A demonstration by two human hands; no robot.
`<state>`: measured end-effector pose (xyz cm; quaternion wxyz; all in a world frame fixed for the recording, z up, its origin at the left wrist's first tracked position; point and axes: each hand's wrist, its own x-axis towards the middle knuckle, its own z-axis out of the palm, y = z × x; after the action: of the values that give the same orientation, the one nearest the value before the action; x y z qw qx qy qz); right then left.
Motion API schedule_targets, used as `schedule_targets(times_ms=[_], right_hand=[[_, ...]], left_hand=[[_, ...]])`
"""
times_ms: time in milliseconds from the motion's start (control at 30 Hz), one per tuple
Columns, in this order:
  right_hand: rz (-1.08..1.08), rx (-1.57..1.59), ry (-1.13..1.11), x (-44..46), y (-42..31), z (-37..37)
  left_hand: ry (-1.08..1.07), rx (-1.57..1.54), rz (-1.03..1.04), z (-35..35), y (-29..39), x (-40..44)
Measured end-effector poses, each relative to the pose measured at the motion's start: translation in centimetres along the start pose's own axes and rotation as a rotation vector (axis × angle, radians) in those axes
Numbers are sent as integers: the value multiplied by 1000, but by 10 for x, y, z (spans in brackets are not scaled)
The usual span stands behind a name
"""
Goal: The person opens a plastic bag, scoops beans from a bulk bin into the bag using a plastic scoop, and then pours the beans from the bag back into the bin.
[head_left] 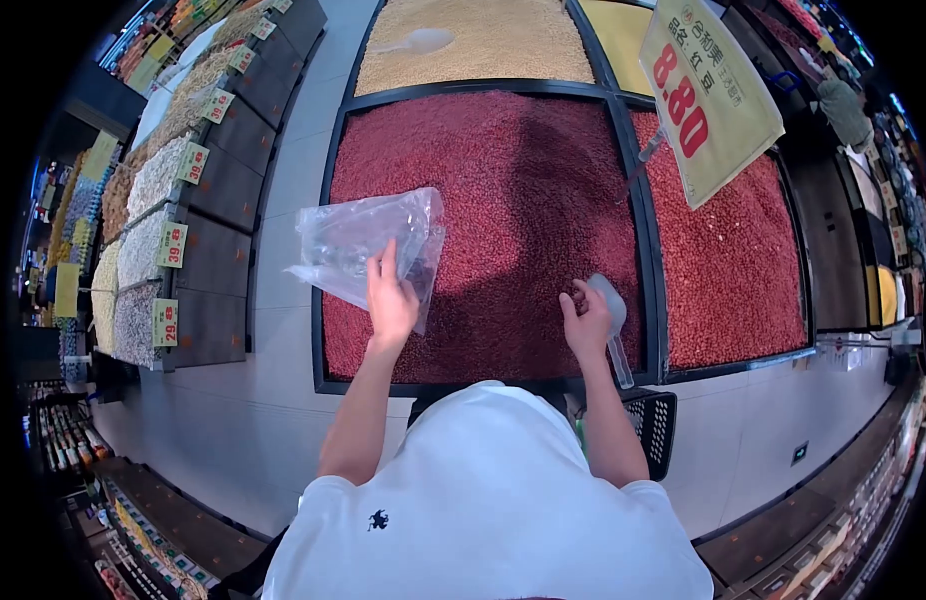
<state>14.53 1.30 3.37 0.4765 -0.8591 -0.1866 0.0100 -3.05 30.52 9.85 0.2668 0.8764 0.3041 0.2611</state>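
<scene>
A clear plastic bag [368,235] spreads over the left part of a bin of small dark red beans [453,160]. My left hand [391,303] is on the bag's near side, gripping it, with its fingers pointing away from me; part of the grip is hidden by the plastic. Over the right part of the same beans, my right hand [588,322] has its thumb and forefinger apart and its fingers half curled. Nothing shows between them. Right beside that hand is a translucent plastic scoop [615,318], its handle pointing toward me; whether the hand touches it is hard to see.
Black dividers [620,180] frame the bins. Pale yellow grain [473,45] with a white scoop [423,41] fills the far bin, and lighter red beans [723,270] the right one. A price sign [708,95] leans over the divider. Shelves with price tags [171,245] stand left.
</scene>
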Motion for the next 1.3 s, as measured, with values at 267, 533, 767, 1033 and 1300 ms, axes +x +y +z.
schedule_targets(times_ms=[267, 533, 767, 1033, 1300], right_hand=[[52, -364, -132, -12, 43, -63], [58, -359, -131, -19, 34, -78], [-385, -64, -156, 12, -26, -19], [-640, 265, -629, 32, -119, 43], [-554, 415, -587, 0, -131, 97]], left_hand=[[176, 10, -29, -30, 28, -12], [196, 35, 32, -37, 40, 3], [198, 0, 55, -24, 55, -6], [202, -138, -35, -13, 72, -18], [68, -334, -119, -30, 24, -30]])
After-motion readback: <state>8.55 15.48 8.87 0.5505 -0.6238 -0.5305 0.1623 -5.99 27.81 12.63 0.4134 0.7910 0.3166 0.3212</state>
